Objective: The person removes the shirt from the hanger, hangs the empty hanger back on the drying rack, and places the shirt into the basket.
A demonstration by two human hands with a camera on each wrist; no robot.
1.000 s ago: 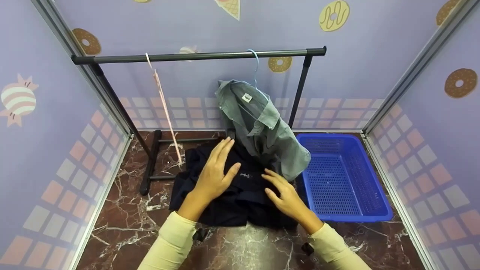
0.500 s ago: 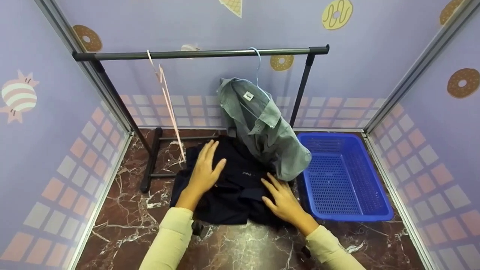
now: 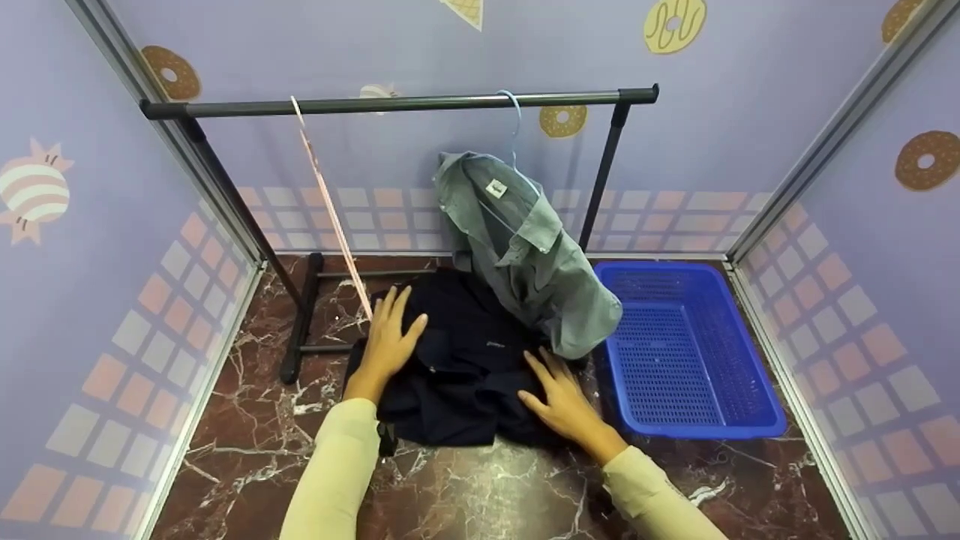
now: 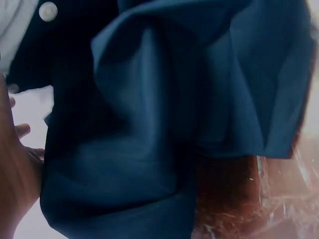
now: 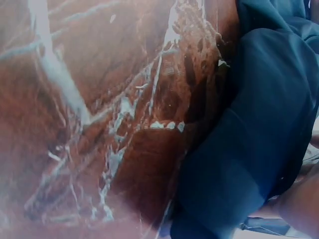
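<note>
In the lower centre, a dark navy garment [image 3: 480,367] lies on the marbled surface [image 3: 487,495]. The left hand [image 3: 385,341] and right hand [image 3: 564,401] rest along its sides, fingers extended, beneath a hanging grey-green shirt [image 3: 559,292]; a blue basket [image 3: 709,433] sits centre right.

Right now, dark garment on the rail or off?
Off: the dark garment lies rumpled on the marbled surface, left hand and right hand at its sides; the rail carries the pink hanger and grey-green shirt.

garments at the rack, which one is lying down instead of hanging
The navy garment, spread on the marbled surface; the grey-green shirt hangs from the light-blue hanger on the rail.
</note>
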